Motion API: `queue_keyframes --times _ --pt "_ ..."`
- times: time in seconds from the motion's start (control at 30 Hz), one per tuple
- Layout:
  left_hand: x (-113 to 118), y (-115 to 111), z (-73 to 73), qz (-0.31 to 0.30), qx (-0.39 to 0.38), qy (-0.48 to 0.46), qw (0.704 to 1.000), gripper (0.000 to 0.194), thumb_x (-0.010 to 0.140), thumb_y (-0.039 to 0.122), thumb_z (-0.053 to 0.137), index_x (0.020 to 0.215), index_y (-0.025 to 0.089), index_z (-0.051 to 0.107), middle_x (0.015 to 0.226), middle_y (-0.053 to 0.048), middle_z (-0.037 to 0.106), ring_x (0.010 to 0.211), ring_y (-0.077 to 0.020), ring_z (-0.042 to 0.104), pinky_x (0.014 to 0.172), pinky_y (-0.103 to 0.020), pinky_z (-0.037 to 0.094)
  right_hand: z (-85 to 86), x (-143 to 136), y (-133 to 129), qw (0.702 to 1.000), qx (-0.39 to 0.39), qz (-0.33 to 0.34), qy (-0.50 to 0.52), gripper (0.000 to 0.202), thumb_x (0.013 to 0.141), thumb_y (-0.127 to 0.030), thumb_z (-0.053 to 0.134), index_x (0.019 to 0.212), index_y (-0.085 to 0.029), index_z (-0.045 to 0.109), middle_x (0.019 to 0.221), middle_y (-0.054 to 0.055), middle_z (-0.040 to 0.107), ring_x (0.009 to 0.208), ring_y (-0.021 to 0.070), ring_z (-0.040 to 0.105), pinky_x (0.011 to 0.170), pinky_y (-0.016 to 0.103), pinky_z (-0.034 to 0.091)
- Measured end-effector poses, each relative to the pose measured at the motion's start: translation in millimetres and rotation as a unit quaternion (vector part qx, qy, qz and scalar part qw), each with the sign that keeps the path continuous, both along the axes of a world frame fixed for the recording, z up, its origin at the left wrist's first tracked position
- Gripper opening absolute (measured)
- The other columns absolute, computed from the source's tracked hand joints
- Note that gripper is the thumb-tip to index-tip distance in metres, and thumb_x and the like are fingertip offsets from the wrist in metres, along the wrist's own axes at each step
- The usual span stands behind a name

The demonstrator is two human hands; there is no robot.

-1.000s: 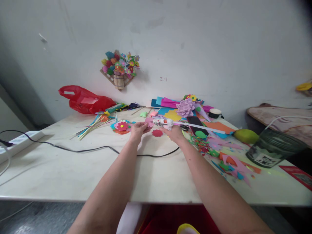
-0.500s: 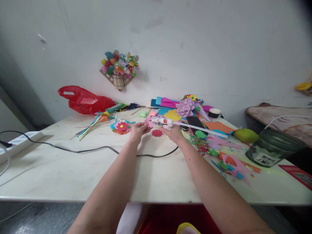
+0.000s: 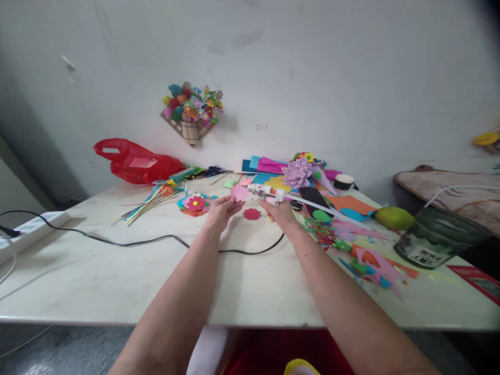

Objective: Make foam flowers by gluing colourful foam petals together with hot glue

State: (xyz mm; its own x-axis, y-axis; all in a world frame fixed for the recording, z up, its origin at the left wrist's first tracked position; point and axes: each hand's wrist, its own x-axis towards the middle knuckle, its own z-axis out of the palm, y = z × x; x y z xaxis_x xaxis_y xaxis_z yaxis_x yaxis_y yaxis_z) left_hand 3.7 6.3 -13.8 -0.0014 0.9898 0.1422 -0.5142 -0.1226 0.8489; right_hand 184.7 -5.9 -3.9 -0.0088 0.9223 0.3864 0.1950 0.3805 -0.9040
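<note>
My left hand [image 3: 223,210] pinches the edge of a pink scalloped flower cutout [image 3: 239,192] and holds it up over the middle of the table. Wrapped round a white hot glue gun [image 3: 269,192], my right hand [image 3: 282,213] keeps its nozzle pointing left, close to the pink cutout. A long white glue stick [image 3: 324,205] sticks out of the gun's back end toward the right. Below, between both hands, a red scalloped cutout [image 3: 252,214] lies flat on the table. Layered foam flowers [image 3: 194,203] lie just left of my left hand.
A black cord [image 3: 148,241] crosses the table from the power strip [image 3: 35,232]. Foam scraps [image 3: 367,260] and a glass jar [image 3: 433,239] are at right. A red plastic bag [image 3: 136,162] and thin sticks [image 3: 146,203] are at left, foam sheets [image 3: 269,164] at the back.
The glue gun has shifted slightly right, its nozzle moving back from the pink cutout. More of the cutout's face shows now, and the fingers of my left hand have turned a little.
</note>
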Motion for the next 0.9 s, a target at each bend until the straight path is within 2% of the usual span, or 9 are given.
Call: queue_keyframes --times 0.23,0.37,0.6,0.77,0.9 --pt "0.7 -2.7 3.0 -0.003 0.0 -0.012 1.0 0.01 0.069 0.013 0.062 0.078 0.011 0.059 0.073 -0.006 0.066 0.076 -0.0184 0.066 0.067 -0.025 0.053 2.8 -1.6 -3.1 1.0 0.007 0.007 0.014 0.036 0.063 -0.048 0.062 0.068 -0.013 0.057 0.042 -0.004 0.044 0.035 0.0071 0.037 0.032 0.021 0.03" --pt "0.0 -0.7 1.6 -0.004 0.007 -0.018 1.0 0.01 0.068 0.014 0.064 0.077 0.011 0.061 0.073 -0.006 0.066 0.077 -0.0191 0.066 0.066 -0.025 0.052 4.8 -2.7 -5.8 0.999 0.007 0.009 0.033 0.038 0.06 -0.047 0.065 0.071 -0.012 0.058 0.043 -0.005 0.044 0.035 0.0066 0.037 0.031 0.02 0.029" --pt "-2.4 3.0 -1.3 -0.009 0.019 -0.007 1.0 0.016 0.065 0.018 0.068 0.079 0.012 0.063 0.078 -0.005 0.066 0.08 -0.0205 0.065 0.064 -0.024 0.051 4.3 -3.6 -4.7 1.0 -0.004 0.001 0.026 0.033 0.062 -0.043 0.065 0.075 -0.013 0.059 0.044 -0.004 0.044 0.037 0.007 0.038 0.033 0.02 0.031" --pt "-2.3 2.4 -0.2 -0.009 0.014 -0.005 1.0 0.02 0.062 0.019 0.07 0.08 0.012 0.064 0.08 -0.006 0.067 0.082 -0.0222 0.065 0.064 -0.025 0.051 2.5 -4.8 -2.9 0.999 0.035 -0.001 0.007 0.028 0.063 -0.04 0.065 0.074 -0.015 0.06 0.053 0.001 0.054 0.055 0.0152 0.054 0.046 0.025 0.045" --pt "-2.5 2.6 -0.4 -0.007 0.016 0.003 1.0 0.021 0.061 0.02 0.071 0.079 0.012 0.064 0.079 -0.007 0.067 0.084 -0.023 0.065 0.065 -0.025 0.05 1.6 -5.8 -1.4 0.998 0.069 0.002 0.001 0.023 0.062 -0.036 0.066 0.072 -0.016 0.06 0.063 0.005 0.06 0.071 0.0212 0.059 0.057 0.031 0.05"
